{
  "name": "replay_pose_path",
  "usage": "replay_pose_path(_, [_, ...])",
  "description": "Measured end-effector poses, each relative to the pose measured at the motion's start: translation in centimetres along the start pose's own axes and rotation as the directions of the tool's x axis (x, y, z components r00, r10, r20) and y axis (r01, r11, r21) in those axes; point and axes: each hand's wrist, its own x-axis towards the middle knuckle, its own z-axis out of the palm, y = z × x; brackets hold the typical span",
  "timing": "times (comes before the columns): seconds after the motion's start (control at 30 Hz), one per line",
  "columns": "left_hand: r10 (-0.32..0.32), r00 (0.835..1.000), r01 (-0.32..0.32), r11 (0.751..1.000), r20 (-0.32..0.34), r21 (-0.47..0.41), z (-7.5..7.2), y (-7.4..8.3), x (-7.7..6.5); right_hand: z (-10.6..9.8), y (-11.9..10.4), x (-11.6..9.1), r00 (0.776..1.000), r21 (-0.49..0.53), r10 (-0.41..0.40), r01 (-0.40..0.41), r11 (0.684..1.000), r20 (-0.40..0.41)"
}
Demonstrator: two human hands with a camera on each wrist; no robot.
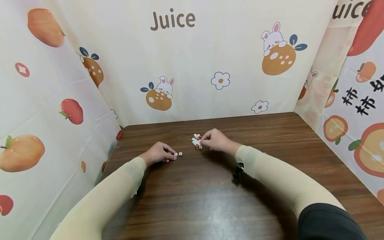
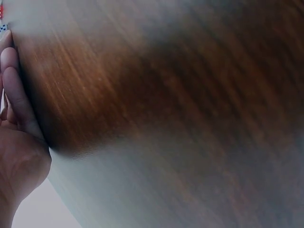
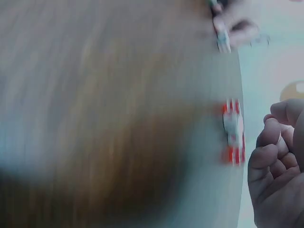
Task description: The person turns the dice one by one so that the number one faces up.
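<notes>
On the brown table, my left hand (image 1: 162, 152) pinches a small white die (image 1: 175, 154) between thumb and fingertips. A second white die (image 1: 180, 154) stands just to the right of it. Farther right lies a cluster of white and red dice (image 1: 196, 141). My right hand (image 1: 216, 140) is at the right edge of this cluster, fingertips bent and close together. The right wrist view shows the right hand's curled fingers (image 3: 266, 156) beside the blurred dice; whether a die is between the fingertips is hidden. Only part of the left hand (image 2: 19, 104) shows in the left wrist view.
The wood-grain table (image 1: 186, 196) stretches toward me and to both sides. Behind it hangs a pale curtain (image 1: 192, 60) with fruit and rabbit prints, and similar cloth stands at the left and right. A dark wrist device (image 1: 238, 170) sits below the right wrist.
</notes>
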Motion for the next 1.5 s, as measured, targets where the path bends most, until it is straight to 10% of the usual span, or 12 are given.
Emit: replay_pose_path(1.5, [-0.009, 1.000, 0.009, 1.000, 0.015, 0.010, -0.1, 0.4, 0.2, 0.8, 1.7, 0.9, 0.996, -0.141, 0.085, -0.080, 0.987, 0.031])
